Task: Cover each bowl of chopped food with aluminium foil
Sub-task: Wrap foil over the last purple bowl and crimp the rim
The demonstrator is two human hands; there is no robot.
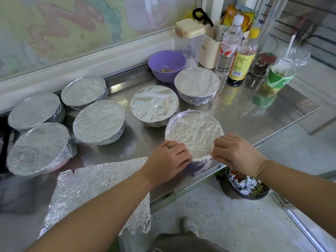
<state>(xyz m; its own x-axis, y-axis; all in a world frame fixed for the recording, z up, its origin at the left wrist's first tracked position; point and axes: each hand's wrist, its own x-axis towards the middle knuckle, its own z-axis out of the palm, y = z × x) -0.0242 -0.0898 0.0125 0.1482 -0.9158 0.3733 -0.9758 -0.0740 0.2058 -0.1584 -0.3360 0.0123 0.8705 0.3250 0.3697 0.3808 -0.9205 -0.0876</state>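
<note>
Left hand, right hand pinched crinkled silver foil at rim of round purple bowl, beside shiny steel counter front edge. Hard tug might tear foil or drag bowl off.

Foil hides contents of the near-right bowl, left forearm covers part of the loose foil sheet, floor bin half behind table edge and right wrist.

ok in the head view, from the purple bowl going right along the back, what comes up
purple bowl → foil-covered bowl → clear water bottle → yellow-capped bottle → small dark jar → green cup
</note>
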